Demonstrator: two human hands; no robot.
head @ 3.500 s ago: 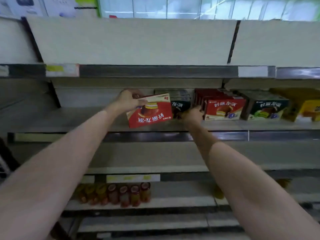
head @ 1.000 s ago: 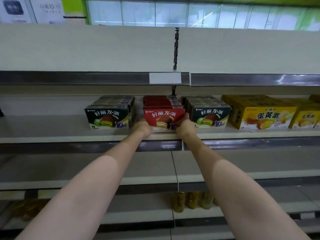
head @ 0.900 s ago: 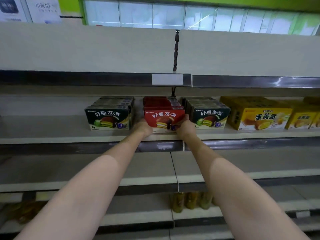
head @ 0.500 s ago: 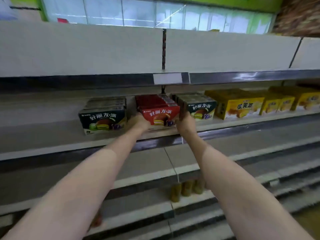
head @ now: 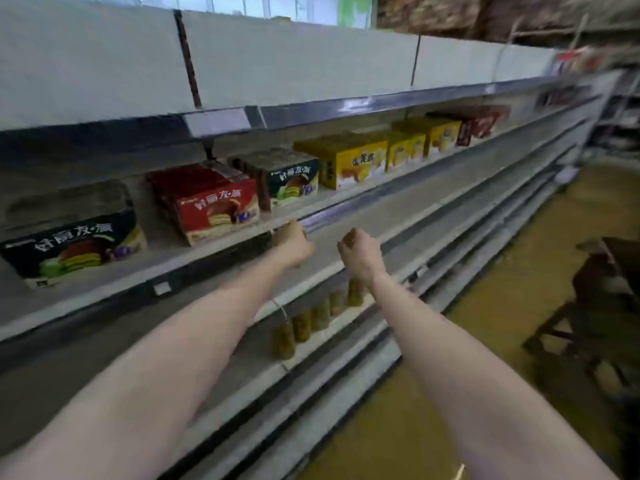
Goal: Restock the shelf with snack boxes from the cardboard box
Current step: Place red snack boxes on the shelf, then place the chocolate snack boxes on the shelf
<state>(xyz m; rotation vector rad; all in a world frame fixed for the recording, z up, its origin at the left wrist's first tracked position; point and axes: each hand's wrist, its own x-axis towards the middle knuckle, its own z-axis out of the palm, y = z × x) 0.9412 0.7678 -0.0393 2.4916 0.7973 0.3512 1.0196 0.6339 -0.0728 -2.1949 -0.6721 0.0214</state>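
The red snack box point(head: 218, 211) stands at the front of its row on the middle shelf point(head: 104, 289), between a dark green-and-black box point(head: 72, 244) on its left and another dark box point(head: 294, 183) on its right. My left hand point(head: 292, 242) is just below and right of the red box, at the shelf's front edge, fingers loosely curled and holding nothing. My right hand point(head: 360, 252) hangs beside it, further right, also loosely curled with nothing in it. The cardboard box is out of view.
Yellow snack boxes point(head: 360, 161) and darker boxes continue rightwards along the same shelf. Several jars point(head: 311, 320) stand on a lower shelf under my hands. A dark wooden piece of furniture point(head: 606, 306) stands on the yellowish floor point(head: 485, 323) at the right.
Both hands have let go of the red box and drawn back from it to the shelf's edge. The view has swung to the right along the aisle.
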